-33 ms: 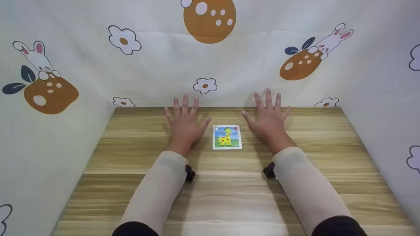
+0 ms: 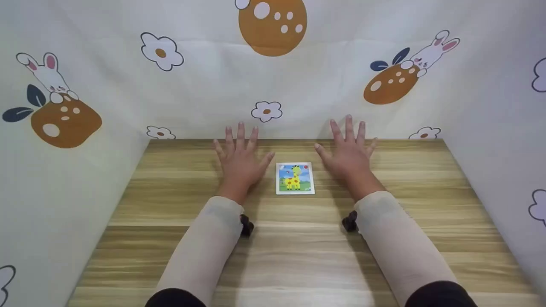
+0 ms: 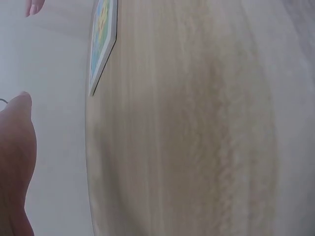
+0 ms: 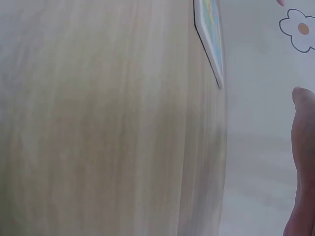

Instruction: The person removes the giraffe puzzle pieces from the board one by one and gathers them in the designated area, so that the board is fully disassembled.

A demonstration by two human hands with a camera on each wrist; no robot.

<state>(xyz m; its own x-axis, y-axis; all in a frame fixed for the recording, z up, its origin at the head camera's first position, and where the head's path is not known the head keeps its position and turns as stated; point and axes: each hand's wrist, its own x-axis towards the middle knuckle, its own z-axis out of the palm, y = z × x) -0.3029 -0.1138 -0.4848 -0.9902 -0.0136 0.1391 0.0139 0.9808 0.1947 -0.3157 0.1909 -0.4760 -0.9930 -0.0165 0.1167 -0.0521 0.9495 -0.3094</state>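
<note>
A flat, nearly square giraffe picture with a white border lies on the wooden table between the two hands. Its yellow giraffe with red spots stands on a green and blue background. To the left of it is my left hand, palm down with fingers spread and straight, holding nothing. On the other side my right hand is spread the same way, also bare. Neither hand touches the picture. Each wrist view shows a picture edge and part of a hand: the left thumb and the right thumb.
The wood-grain table ends at a pale cloth backdrop printed with rabbits, orange fruit and flowers. This cloth also rises along the left and right sides. A small black device sits at the left wrist, another black device at the right.
</note>
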